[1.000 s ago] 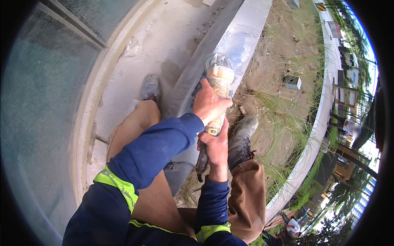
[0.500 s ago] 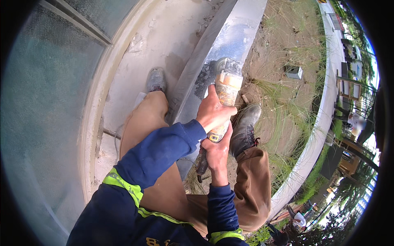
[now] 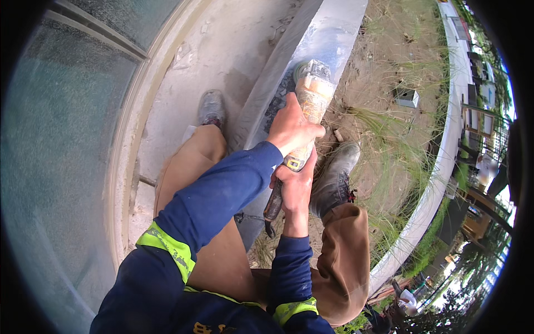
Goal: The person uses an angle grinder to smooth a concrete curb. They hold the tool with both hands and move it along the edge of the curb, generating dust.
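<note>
Both hands are closed around a dusty yellow angle grinder [image 3: 312,106]. My left hand [image 3: 292,125] wraps the body just behind the metal head. My right hand [image 3: 298,183] grips the rear end, below the left one. A dark rod-like part [image 3: 272,203] with a curved tip sticks out beside my right hand. The grinder's head, with its round disc side, rests on or just over the top of a grey concrete curb [image 3: 328,33]; whether it touches I cannot tell. Dark scuffed patches mark the surface left of the head.
I straddle the curb, one dusty boot [image 3: 212,108] on the concrete strip [image 3: 233,50] at left, the other boot [image 3: 336,175] on sandy soil with grass [image 3: 384,145]. A glass panel [image 3: 61,167] stands far left. A small metal box [image 3: 407,98] sits in the soil; a pale curved kerb [image 3: 428,195] lies beyond.
Both hands have pushed the grinder a little farther away along the curb, slightly to the right. My grip looks the same.
</note>
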Tool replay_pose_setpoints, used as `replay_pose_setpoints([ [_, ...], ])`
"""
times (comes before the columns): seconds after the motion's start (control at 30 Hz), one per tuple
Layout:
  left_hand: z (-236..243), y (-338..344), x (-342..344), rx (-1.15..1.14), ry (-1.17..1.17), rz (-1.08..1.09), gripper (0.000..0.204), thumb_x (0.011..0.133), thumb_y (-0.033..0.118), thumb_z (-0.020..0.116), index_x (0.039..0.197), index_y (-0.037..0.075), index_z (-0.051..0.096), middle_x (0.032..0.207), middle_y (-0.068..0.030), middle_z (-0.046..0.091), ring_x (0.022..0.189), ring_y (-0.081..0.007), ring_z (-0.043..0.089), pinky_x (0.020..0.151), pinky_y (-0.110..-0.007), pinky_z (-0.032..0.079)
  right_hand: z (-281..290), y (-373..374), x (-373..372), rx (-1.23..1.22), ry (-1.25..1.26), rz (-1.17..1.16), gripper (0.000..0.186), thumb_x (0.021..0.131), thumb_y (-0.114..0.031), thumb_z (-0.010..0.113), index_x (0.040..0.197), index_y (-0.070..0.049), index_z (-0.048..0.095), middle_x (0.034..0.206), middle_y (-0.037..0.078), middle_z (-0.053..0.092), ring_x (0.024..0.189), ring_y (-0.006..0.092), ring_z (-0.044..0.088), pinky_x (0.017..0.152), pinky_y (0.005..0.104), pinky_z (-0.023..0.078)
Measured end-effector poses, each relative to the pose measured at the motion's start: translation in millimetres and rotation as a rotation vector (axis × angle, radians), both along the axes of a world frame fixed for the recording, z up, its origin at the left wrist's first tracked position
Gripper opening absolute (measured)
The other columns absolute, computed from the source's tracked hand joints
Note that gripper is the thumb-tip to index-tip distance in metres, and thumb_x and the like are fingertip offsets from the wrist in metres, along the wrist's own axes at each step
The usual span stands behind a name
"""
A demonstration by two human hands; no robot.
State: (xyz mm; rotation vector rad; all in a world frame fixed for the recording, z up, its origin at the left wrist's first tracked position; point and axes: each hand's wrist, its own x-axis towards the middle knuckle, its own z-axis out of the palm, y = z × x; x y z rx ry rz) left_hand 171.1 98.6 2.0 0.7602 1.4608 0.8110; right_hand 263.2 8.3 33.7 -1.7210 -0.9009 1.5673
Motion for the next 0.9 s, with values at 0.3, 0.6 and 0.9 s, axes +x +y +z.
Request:
replay_pose_setpoints([
  [0.3, 4, 4, -3, -0.032, -0.025, 0.052, 0.075, 0.068, 0.024, 0.084, 0.122, -0.005, 0.04, 0.109, -0.0301, 0.069, 0.103, -0.0431, 0.07, 0.092, -0.045, 0.055, -1, 7, -7, 0.001, -0.02, -0.036, 0.1, 0.075, 0.006, 0.063, 0.16, -0.002, 0.012, 0.089, 0.013, 0.063, 0.06, 0.0186, 0.06, 0.049, 0.032, 0.05],
  [0.6, -5, 3, 2, -0.01, 0.001, 0.09, 0.077, 0.07, 0.024, 0.084, 0.125, -0.003, 0.039, 0.111, -0.0293, 0.069, 0.105, -0.0413, 0.07, 0.094, -0.044, 0.055, -2, 8, -5, 0.012, -0.046, -0.017, 0.098, 0.075, 0.007, 0.063, 0.159, -0.003, 0.015, 0.09, 0.013, 0.062, 0.059, 0.0187, 0.06, 0.048, 0.0322, 0.05],
  [0.9, -5, 3, 1, -0.002, 0.0, 0.082, 0.078, 0.068, 0.025, 0.084, 0.124, -0.004, 0.04, 0.109, -0.0299, 0.07, 0.105, -0.0418, 0.071, 0.093, -0.045, 0.055, -1, 8, -8, 0.007, -0.062, -0.02, 0.098, 0.075, 0.005, 0.064, 0.159, -0.003, 0.016, 0.09, 0.012, 0.062, 0.059, 0.0185, 0.06, 0.048, 0.0323, 0.051],
])
